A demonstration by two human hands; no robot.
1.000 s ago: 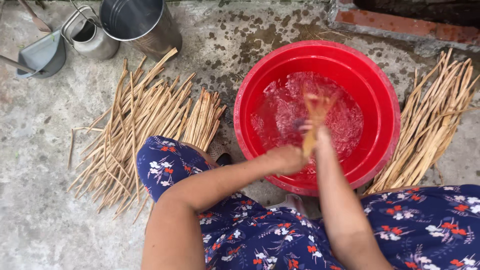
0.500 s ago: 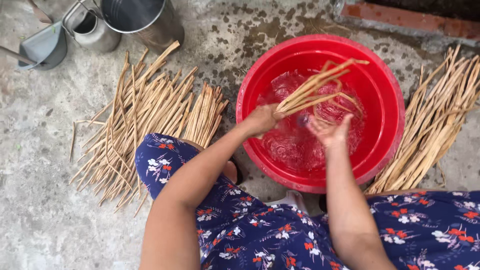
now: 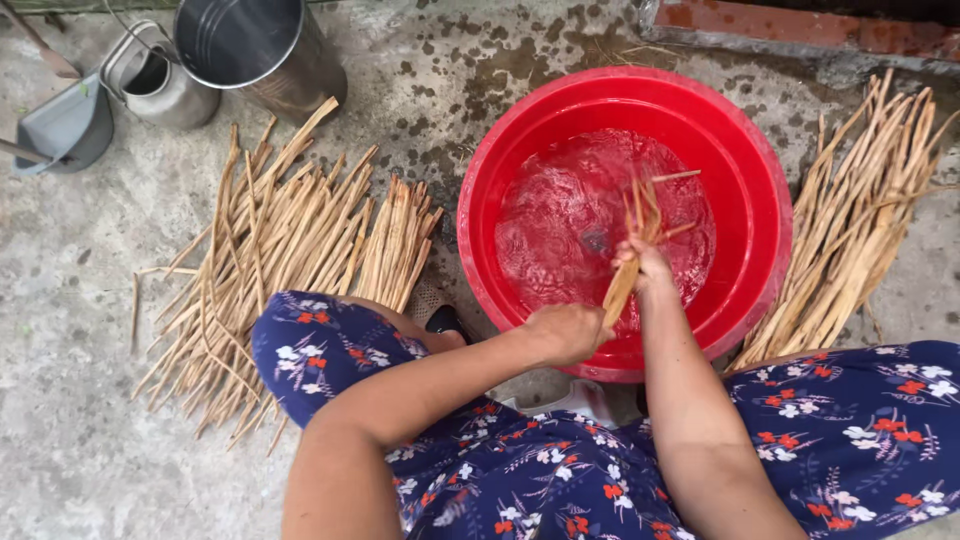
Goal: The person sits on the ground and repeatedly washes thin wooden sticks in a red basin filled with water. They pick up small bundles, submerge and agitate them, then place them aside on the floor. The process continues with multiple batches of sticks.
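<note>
Over red basin (image 3: pixel 760 180), sticks (image 3: pixel 632 250) near-vertical.

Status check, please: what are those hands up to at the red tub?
Left hand and right hand both gripping bundle of sticks. Bundle over water in red tub. Nothing blocking.

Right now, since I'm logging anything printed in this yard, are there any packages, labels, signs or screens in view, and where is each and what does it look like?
None in view: no package, label, sign or screen.
Only plain things: a red basin of water, the sticks held over it by both hands, and unmarked metal buckets at the top left.
</note>
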